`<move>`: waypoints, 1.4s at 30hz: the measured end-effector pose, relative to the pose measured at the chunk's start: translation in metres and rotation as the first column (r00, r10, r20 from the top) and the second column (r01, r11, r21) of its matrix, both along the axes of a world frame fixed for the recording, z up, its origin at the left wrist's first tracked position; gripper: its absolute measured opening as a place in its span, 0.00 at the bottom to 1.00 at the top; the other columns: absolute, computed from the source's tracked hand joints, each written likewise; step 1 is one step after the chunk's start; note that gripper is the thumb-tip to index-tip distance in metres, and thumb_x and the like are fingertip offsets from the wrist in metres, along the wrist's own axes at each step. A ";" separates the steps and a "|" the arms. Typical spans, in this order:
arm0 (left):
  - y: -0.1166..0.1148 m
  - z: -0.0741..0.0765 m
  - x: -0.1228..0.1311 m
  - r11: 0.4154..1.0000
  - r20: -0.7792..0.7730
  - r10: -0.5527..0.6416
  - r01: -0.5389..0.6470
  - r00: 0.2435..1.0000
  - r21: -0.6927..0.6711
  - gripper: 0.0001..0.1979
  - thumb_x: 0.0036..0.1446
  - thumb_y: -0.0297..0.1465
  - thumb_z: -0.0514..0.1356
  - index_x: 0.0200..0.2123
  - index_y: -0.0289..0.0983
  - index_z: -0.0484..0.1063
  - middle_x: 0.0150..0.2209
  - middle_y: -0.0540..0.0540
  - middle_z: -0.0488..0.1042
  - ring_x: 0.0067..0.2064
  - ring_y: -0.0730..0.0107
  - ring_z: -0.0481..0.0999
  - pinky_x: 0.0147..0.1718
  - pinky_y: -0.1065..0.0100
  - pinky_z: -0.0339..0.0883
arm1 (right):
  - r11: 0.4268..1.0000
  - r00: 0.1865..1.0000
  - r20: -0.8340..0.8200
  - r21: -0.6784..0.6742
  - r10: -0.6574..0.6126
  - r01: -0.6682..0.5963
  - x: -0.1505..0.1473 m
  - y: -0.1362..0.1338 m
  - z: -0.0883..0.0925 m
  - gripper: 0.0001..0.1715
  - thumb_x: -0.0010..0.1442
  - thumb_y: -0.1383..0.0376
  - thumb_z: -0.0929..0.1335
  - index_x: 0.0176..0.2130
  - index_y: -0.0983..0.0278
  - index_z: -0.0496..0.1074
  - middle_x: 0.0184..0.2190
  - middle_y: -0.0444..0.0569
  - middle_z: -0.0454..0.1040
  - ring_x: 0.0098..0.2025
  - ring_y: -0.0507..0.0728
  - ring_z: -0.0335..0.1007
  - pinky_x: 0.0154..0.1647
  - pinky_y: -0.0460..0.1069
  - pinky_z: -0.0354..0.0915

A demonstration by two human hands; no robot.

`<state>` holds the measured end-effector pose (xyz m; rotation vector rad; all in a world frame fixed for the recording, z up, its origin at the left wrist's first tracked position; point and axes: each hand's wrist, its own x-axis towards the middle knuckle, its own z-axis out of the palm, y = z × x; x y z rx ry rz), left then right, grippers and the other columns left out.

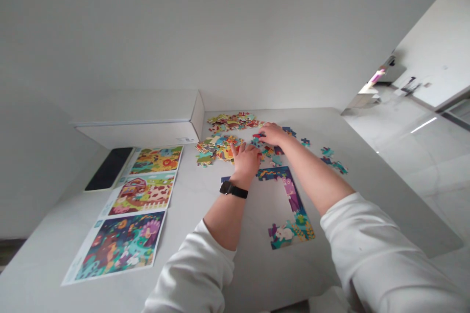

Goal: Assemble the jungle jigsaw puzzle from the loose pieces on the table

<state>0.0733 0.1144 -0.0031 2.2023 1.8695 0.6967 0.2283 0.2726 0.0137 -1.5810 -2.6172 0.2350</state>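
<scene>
My left hand (246,160), with a black watch (233,189) on its wrist, lies over loose jigsaw pieces, thumb and fingers apart. Beyond it to the right, my right hand (272,133) has its fingertips closed on a red and dark blue puzzle piece (258,136); the fingers partly cover it. Yellow and green pieces (222,146) lie left of my hands, and another pile (235,121) lies farther back. Nearer me, a partly joined puzzle (293,199) shows a top edge, right side and bottom corner with a white rabbit. A dark blue piece (225,180) sits beside my left wrist.
On the left lies a printed picture sheet (135,210) with three scenes, beside a black phone (109,168). A white box (147,129) stands behind them against the wall. Several teal and blue pieces (334,162) are scattered toward the table's right edge.
</scene>
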 end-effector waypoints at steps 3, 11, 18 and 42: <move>0.000 0.001 0.000 1.000 -0.001 0.011 -0.011 1.000 -0.015 0.14 0.70 0.30 0.60 0.48 0.47 0.86 0.56 0.43 0.84 0.70 0.40 0.69 0.76 0.22 0.34 | 0.996 0.994 -0.071 0.018 -0.085 0.086 0.013 0.006 0.000 0.16 0.61 0.59 0.80 0.49 0.59 0.84 0.55 0.56 0.81 0.57 0.65 0.76 0.61 0.56 0.69; 0.001 -0.001 0.002 0.999 0.016 0.054 -0.054 0.998 -0.006 0.14 0.68 0.30 0.61 0.51 0.46 0.84 0.56 0.40 0.83 0.68 0.43 0.72 0.77 0.27 0.34 | 0.939 0.860 -0.380 -0.185 -0.339 0.289 0.059 0.004 0.017 0.11 0.60 0.58 0.80 0.38 0.61 0.82 0.35 0.45 0.82 0.32 0.54 0.76 0.39 0.48 0.67; 0.010 0.004 -0.012 0.948 0.189 0.280 -0.302 0.941 0.097 0.29 0.64 0.19 0.54 0.65 0.43 0.75 0.71 0.36 0.70 0.73 0.45 0.67 0.77 0.32 0.48 | 0.874 0.899 -0.300 -0.461 -0.317 0.155 0.087 -0.015 0.024 0.12 0.60 0.58 0.79 0.41 0.62 0.82 0.30 0.44 0.82 0.29 0.53 0.74 0.35 0.47 0.69; 0.022 0.003 -0.033 0.857 0.661 0.147 -0.429 0.735 0.286 0.26 0.58 0.18 0.52 0.57 0.40 0.73 0.59 0.36 0.72 0.64 0.55 0.73 0.65 0.53 0.71 | 0.993 0.992 -0.124 -0.111 0.032 -0.046 -0.002 -0.026 0.007 0.23 0.55 0.69 0.80 0.50 0.61 0.79 0.49 0.54 0.83 0.49 0.62 0.79 0.51 0.52 0.70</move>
